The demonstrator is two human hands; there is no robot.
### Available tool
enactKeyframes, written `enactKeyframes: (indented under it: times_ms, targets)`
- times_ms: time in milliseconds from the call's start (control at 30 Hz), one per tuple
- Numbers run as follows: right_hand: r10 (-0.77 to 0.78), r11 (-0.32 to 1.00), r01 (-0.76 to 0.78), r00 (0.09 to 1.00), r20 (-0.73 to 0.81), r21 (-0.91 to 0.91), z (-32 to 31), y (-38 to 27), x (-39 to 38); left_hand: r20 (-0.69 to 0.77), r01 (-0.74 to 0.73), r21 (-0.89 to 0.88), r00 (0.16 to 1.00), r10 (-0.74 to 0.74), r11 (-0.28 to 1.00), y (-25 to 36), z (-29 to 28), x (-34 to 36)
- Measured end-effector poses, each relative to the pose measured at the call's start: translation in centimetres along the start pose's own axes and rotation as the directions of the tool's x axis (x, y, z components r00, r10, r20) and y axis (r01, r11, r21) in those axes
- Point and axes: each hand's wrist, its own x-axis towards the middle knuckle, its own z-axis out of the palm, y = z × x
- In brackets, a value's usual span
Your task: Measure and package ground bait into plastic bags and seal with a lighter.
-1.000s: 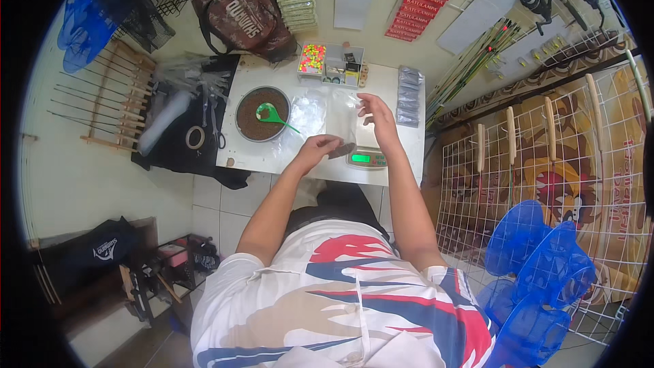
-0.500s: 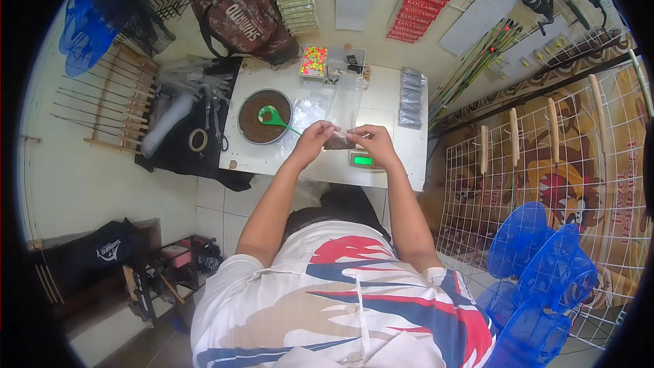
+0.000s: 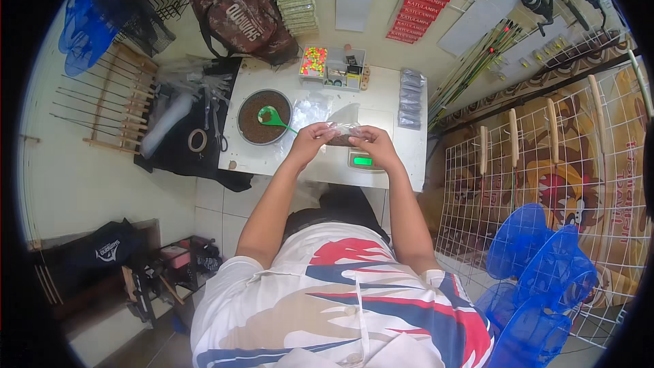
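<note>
Between my two hands is a clear plastic bag (image 3: 338,140) with brown crumbly stuff in its lower part. My left hand (image 3: 312,144) pinches its left side, and my right hand (image 3: 376,144) grips the right side. The bag's clear upper part is folded and crumpled above my fingers. Just beneath my right hand sits a scale (image 3: 363,161) with a lit green display. To the left, a round metal bowl (image 3: 243,134) holds brown crumbly material, and a green spoon (image 3: 271,117) lies in it, its handle reaching toward my left hand.
Flat clear bags (image 3: 312,108) lie by the bowl on the white table (image 3: 320,174). Farther back stands a box of bright beads (image 3: 314,62). Small grey packets (image 3: 410,99) line the right side. On black cloth at left are a tape roll (image 3: 197,140) and scissors (image 3: 224,144).
The bag's tall clear upper part, which stood up away from me, has come down and is folded toward my fingers. The compartment tray behind it now shows more fully.
</note>
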Motion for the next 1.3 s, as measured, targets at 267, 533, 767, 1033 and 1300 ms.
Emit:
enactKeyframes:
  times_ms: [267,533,767,1033,1300]
  targets:
    - [-0.081,0.969,0.101,0.992,-0.094,0.226,0.1,2.4,1.6,-0.103,-0.072,0.140,0.991,0.087,0.987,0.9,0.8,-0.2]
    - [-0.224,0.948,0.231,0.973,-0.055,0.218,0.4,1.4,0.7,-0.138,-0.229,0.270,0.952,0.273,0.935,1.5,1.7,-0.7]
    - [-0.284,0.932,0.281,0.959,-0.019,0.228,0.3,1.4,1.0,0.160,-0.439,0.867,0.692,0.704,0.235,4.1,2.1,-2.0]
    - [-0.312,0.935,0.315,0.949,-0.045,0.163,0.0,0.9,0.4,0.206,-0.449,0.840,0.783,0.586,0.304,3.4,1.3,-1.5]
    - [-0.598,0.735,0.567,0.800,0.037,-0.373,-0.8,-1.5,-0.6,0.054,-0.348,0.469,0.929,0.367,0.812,3.3,1.5,-1.5]
